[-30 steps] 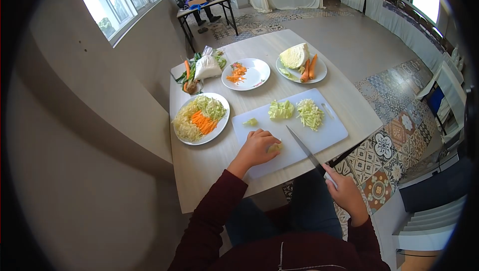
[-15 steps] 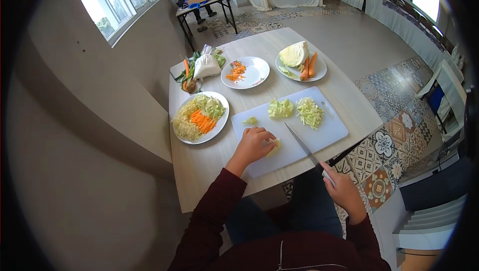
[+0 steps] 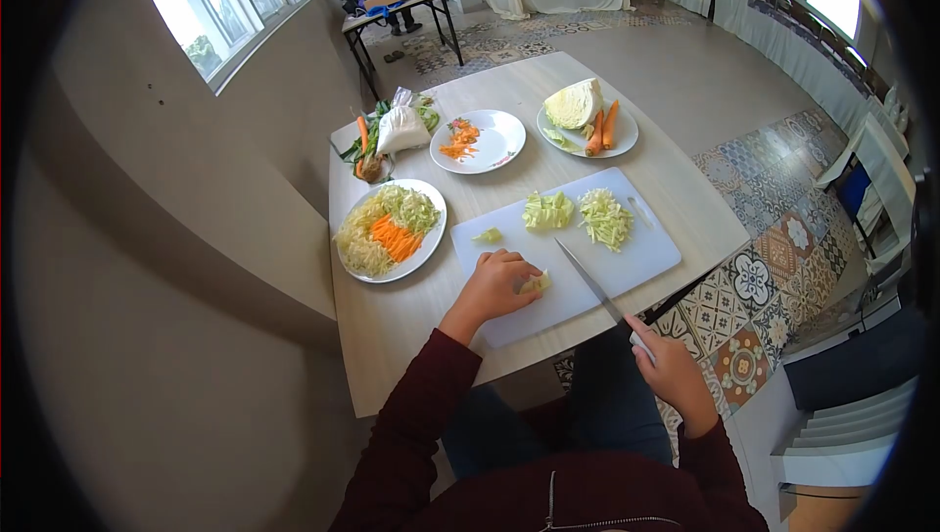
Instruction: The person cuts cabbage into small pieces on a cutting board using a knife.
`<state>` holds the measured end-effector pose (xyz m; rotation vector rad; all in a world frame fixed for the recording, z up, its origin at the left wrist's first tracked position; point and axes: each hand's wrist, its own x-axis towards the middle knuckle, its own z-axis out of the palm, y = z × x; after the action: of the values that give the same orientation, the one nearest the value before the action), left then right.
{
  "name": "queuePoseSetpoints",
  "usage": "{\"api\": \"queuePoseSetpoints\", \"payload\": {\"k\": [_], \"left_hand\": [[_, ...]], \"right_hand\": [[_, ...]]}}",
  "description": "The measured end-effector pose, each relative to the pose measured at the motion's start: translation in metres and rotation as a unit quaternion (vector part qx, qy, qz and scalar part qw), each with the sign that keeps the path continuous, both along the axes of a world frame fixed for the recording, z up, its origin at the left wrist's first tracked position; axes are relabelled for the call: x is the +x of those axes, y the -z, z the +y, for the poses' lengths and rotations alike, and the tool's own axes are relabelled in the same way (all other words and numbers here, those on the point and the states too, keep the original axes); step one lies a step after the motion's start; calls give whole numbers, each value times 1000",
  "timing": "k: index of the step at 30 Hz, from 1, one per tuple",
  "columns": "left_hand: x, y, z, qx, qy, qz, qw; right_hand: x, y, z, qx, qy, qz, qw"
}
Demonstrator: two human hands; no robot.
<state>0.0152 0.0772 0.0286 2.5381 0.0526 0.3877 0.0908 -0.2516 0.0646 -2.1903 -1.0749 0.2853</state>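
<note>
1. My left hand (image 3: 497, 287) is low over the white board (image 3: 646, 263). Its fingers are bent, with the tips and thumb at a pale green piece (image 3: 536, 282). I can't tell if they pinch it tight or just touch it.
2. My right hand (image 3: 674, 370) is wrapped around the handle of a knife (image 3: 592, 285). The blade points away from me, over the board, between my hands.
3. Just past my left hand is a small green bit (image 3: 488, 235) — farther out, between my hands, sits a green chunk (image 3: 548, 211). Right beside it is a heap of thin green strips (image 3: 605, 219).
4. Left of my left hand, on the surface (image 3: 411, 346), is a big plate (image 3: 441, 241) of green and orange strips.
5. Well past both hands, one plate (image 3: 501, 138) has orange bits — another (image 3: 629, 143) has a cabbage chunk (image 3: 573, 103) and carrots (image 3: 595, 134).
</note>
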Motion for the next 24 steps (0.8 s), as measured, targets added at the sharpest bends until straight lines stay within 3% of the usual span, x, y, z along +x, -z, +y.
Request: {"api": "queuePoseSetpoints", "payload": {"k": [10,18,24], "left_hand": [[1,6,6,2,-51,-44,998],[3,7,-4,14,-11,-45,999],[2,11,-11,5,-38,-46,998]], "right_hand": [[-5,0,-1,7,15,-6,1000],[-19,-3,8,32,-16,-25,999],[-34,-3,17,-38,-19,-56,998]]}}
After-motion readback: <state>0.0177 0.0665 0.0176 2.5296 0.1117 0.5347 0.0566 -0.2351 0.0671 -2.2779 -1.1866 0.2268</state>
